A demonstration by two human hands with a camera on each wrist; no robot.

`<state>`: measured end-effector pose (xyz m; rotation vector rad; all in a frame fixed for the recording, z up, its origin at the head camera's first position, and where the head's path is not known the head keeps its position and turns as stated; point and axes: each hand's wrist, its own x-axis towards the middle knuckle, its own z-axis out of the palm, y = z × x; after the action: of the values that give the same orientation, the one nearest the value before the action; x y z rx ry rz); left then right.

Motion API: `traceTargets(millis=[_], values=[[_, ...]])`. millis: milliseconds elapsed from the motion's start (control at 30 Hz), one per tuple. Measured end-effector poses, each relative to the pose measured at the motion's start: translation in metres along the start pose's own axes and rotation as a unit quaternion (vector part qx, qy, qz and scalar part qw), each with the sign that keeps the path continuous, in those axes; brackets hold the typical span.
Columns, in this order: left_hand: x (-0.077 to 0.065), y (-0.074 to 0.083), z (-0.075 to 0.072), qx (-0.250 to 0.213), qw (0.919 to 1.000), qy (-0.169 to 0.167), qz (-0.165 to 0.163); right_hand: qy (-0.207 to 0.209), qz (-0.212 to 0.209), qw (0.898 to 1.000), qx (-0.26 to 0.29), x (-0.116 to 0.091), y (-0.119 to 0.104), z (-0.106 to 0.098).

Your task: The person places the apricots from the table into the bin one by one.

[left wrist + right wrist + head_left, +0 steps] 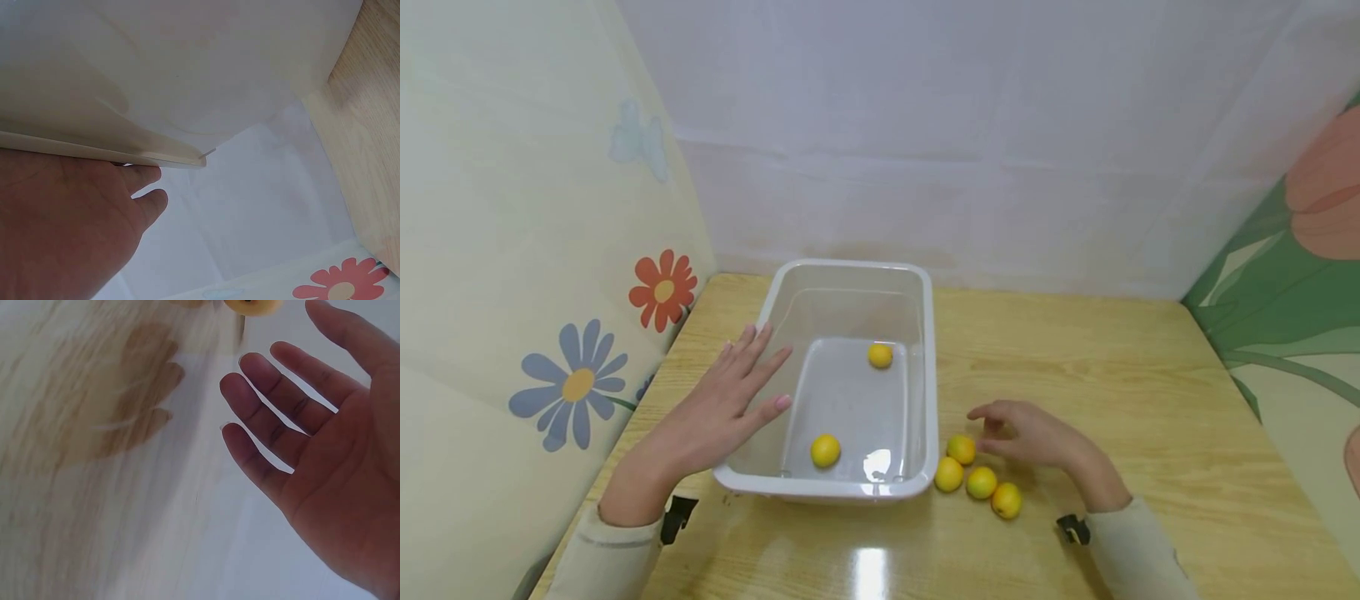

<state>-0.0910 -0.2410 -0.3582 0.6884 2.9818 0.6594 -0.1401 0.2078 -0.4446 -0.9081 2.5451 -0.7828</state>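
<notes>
My left hand (722, 408) rests with straight, spread fingers on the left rim of a white plastic basin (929, 375); the left wrist view has its palm (69, 225) beside the rim's underside. Inside the basin lie two yellow-orange citrus fruits, one near (825, 451) and one farther back (880, 356). Right of the basin, several more small citrus fruits (981, 483) sit close together on the table. My right hand (1030, 433) hovers beside the rearmost of them, fingers loosely bent; its palm (337, 469) shows nothing held in the right wrist view.
The wooden table (1075, 358) runs under everything, with a white cloth backdrop (940, 150) behind it. Panels printed with flowers (577, 384) stand at the left and right sides. Dark straps (678, 518) show at both wrists.
</notes>
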Motion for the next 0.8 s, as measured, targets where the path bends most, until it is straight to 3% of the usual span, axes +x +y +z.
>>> traceTargets(millis=[800], values=[[-0.0004,0.0008,-0.0001,-0.004,1.0,0.001,-0.002,-0.02,0.0,1.0,0.001,0.0038,-0.0005,0.0079]])
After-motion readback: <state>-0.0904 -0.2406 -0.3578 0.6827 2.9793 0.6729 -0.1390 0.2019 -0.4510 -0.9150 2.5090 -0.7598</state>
